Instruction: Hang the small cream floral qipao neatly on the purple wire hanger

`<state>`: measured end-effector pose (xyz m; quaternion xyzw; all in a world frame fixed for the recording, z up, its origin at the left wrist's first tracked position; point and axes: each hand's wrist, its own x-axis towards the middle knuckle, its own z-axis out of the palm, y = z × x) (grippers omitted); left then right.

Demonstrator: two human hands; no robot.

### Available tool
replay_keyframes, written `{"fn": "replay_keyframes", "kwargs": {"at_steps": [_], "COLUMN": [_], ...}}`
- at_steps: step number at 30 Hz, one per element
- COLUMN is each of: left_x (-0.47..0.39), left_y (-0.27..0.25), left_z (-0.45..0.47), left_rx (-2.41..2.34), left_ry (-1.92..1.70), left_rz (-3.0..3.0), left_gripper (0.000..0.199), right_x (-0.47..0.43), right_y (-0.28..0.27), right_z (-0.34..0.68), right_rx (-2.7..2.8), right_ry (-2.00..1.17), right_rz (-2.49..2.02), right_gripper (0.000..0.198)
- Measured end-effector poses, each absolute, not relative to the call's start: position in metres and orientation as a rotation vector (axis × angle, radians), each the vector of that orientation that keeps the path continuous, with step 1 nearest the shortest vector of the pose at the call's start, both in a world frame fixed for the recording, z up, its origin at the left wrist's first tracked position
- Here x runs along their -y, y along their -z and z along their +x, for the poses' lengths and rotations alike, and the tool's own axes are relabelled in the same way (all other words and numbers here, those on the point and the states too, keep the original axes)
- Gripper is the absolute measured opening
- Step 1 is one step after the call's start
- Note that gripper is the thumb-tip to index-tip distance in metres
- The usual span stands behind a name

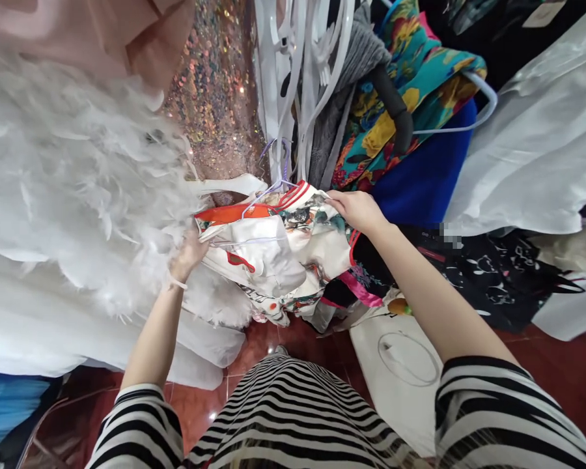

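Pinched between thumb and fingers of the left grip (188, 251): one side of a white, smooth-fabric garment with a multicoloured print and red trim (320, 244). Pinched likewise at the opposite shoulder edge, with the fingertips of the right grip (359, 212). Spread between both, in front of the body and above the floor, with an orange-red inner area showing at the neckline. Inside that neckline, a thin lilac hanger (272, 189), with its hook upward. Around the left wrist, a narrow white band (178, 283).

Just behind the garment, a broad white hanger (232, 185), and above it a cluster of glossy white plastic hangers (297, 71). To the left, close to the left grip, a fluffy white feathered garment (78, 163); beyond it, a rose-gold sequinned fabric (215, 98) and a smooth dusty-pink cloth (68, 29). To the right of the hangers, a grey ribbed knit (356, 62), a teal floral fabric with yellow and red blooms (420, 71) and a plain royal-blue cloth (420, 185). Farther right, a long, translucent white fabric (542, 143), above a black cloth with white line drawings (493, 277).

Below the right forearm, a bright pink ribbon (361, 290) and a flat white panel with an oval ring mark (395, 384). Underneath, a red tiled floor (249, 355). Nearest the camera, a black-and-white striped dress (293, 404), worn on the body.
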<state>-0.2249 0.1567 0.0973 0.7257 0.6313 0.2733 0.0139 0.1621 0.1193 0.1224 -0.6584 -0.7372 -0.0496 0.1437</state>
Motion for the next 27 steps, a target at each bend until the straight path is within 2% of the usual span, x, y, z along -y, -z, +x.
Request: {"fn": "replay_keyframes", "kwargs": {"at_steps": [5, 15, 19, 24, 27], "left_x": [-0.172, -0.160, -0.150, -0.152, -0.162], "left_y": [-0.118, -0.144, -0.144, -0.125, -0.108], "left_z": [-0.212, -0.140, -0.138, -0.184, -0.212], "left_rx": [-2.019, -1.530, -1.544, -1.751, -1.968], "left_ry": [-0.961, -1.218, -1.052, -0.901, -0.866], "left_rz": [2.190, 2.123, 2.216, 2.249, 2.117], "left_gripper": [0.033, 0.026, 0.030, 0.055, 0.039], "right_x": [-0.116, -0.105, -0.107, -0.114, -0.116], "right_y": [-0.125, -0.129, -0.127, -0.126, -0.126], "right_z": [0.156, 0.138, 0.145, 0.157, 0.159], "right_rx": [2.111, 2.039, 2.032, 2.058, 2.093], "right_ry": [0.160, 0.063, 0.107, 0.141, 0.125], "right_rz": [-1.953, -2.047, -2.023, -1.970, -1.947], "right_gripper": [0.034, 0.035, 0.036, 0.036, 0.037]}}
